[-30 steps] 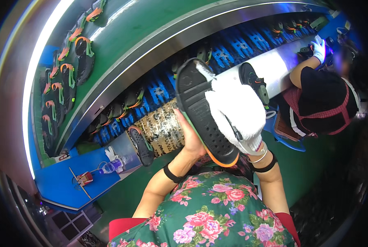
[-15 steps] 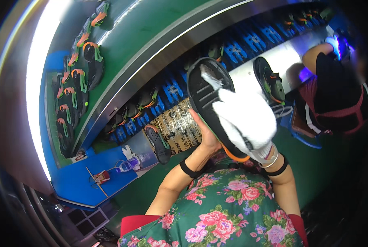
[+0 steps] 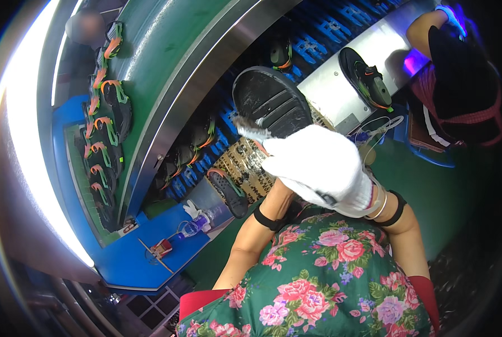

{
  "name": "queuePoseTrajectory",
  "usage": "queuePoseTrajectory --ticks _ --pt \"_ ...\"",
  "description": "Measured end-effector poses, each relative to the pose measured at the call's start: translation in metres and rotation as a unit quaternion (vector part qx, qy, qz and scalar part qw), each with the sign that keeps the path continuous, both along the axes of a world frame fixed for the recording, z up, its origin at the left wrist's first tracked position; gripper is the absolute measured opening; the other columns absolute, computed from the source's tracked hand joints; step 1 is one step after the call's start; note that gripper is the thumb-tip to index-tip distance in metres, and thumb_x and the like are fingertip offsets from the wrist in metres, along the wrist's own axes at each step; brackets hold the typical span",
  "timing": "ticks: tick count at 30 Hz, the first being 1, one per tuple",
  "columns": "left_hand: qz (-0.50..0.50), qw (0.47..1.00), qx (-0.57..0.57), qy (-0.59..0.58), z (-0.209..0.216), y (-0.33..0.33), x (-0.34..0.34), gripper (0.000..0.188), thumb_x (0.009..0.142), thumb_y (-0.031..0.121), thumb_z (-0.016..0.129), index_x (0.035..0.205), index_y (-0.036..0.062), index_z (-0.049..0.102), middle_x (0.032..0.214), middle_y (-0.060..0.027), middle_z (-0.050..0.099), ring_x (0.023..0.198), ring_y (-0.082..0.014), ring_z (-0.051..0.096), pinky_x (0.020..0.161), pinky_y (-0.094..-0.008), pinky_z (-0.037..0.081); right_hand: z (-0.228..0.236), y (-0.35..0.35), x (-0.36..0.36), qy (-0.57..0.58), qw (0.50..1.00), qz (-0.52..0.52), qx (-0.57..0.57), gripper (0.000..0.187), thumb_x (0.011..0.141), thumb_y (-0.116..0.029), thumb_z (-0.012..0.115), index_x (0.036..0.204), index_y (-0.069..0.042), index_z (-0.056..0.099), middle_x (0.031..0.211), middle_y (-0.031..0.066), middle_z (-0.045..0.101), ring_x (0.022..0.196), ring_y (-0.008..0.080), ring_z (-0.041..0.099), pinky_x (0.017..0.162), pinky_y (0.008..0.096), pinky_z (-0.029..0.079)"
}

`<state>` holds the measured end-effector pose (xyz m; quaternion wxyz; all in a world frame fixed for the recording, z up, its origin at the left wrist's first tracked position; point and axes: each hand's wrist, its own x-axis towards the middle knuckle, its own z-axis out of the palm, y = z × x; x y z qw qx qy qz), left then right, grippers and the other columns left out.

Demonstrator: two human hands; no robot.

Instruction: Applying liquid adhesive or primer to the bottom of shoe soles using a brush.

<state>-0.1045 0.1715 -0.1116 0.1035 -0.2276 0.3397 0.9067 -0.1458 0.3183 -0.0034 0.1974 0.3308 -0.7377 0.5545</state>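
Note:
A black shoe (image 3: 273, 104) is held up in front of me, its black grooved surface facing up. My left hand (image 3: 285, 190) is bare and supports it from the near left side. Most of its fingers are hidden behind the shoe and my other hand. My right hand (image 3: 324, 163), in a white knitted glove, is closed on a small brush (image 3: 252, 130) with greyish bristles. The bristle end sits over the left part of the shoe; whether it touches I cannot tell. The brush's handle is hidden in the glove.
Black shoes with orange and green trim (image 3: 102, 146) line the green belt (image 3: 166, 50) at left. One clog (image 3: 228, 194) lies by the taped cardboard (image 3: 242, 168), another shoe (image 3: 366, 78) on the metal surface. A bottle (image 3: 193, 226) stands on the blue table (image 3: 116, 261). A co-worker (image 3: 453, 95) is at right.
My gloved right hand and the brush have moved left and down across the shoe. The shoe has turned and shifted left, and the whole view has swung slightly.

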Motion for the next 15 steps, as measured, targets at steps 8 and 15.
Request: queuePoseTrajectory --ticks 8,15 --pt "0.006 1.0 -0.028 -0.007 -0.001 -0.003 -0.001 0.099 0.092 0.084 0.028 0.151 0.0063 0.041 0.143 -0.0142 0.055 0.13 -0.0314 0.056 0.111 -0.0466 0.045 0.004 0.013 -0.009 -0.004 1.0 -0.029 -0.003 0.032 0.082 -0.006 0.073 0.113 -0.005 0.075 0.107 0.0113 0.075 0.093 0.0276 0.07 0.079 0.0383 0.058" --pt "0.022 0.998 -0.056 -0.018 -0.003 -0.006 -0.001 0.097 0.093 0.082 0.032 0.151 0.0049 0.042 0.142 -0.0158 0.057 0.128 -0.0337 0.058 0.11 -0.0478 0.046 -0.01 0.024 -0.012 -0.038 0.999 0.033 -0.016 0.032 0.079 -0.006 0.077 0.11 -0.006 0.076 0.107 0.0113 0.075 0.089 0.026 0.071 0.074 0.0371 0.059"
